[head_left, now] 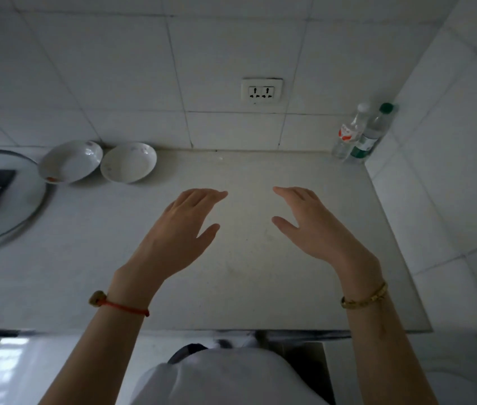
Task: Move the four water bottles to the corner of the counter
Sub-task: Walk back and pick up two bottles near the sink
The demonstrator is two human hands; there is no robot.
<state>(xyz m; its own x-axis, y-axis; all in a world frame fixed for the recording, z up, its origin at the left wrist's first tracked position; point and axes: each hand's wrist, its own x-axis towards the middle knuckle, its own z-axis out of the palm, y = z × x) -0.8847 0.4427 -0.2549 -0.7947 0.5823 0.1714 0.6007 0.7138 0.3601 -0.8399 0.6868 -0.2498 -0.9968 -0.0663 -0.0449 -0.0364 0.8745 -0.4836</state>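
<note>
Bottom centre of frame: white garment of the person, both bare forearms rising from the lower edge. Left wrist has a red string bracelet, right wrist a gold bangle. Left hand sits centre frame, palm down above the counter, fingers loosely spread and slightly curled, thumb out to the right, holding nothing. Right hand just right of centre, mirrors it: fingers apart, thumb out to the left, empty. The two hands are near each other, not touching, bare counter between them.

Left edge, mid frame: a round glass lid with a dark shape under it. Just beyond, upper left of the counter by the wall: two white bowls side by side, left bowl and right bowl, tilted.

Far right, at the counter's back corner where the two tiled walls meet: two water bottles upright and touching, white-capped bottle with red label, green-capped bottle with green label just right of it. Only two bottles visible. On the back wall, upper centre, a double power socket.
</note>
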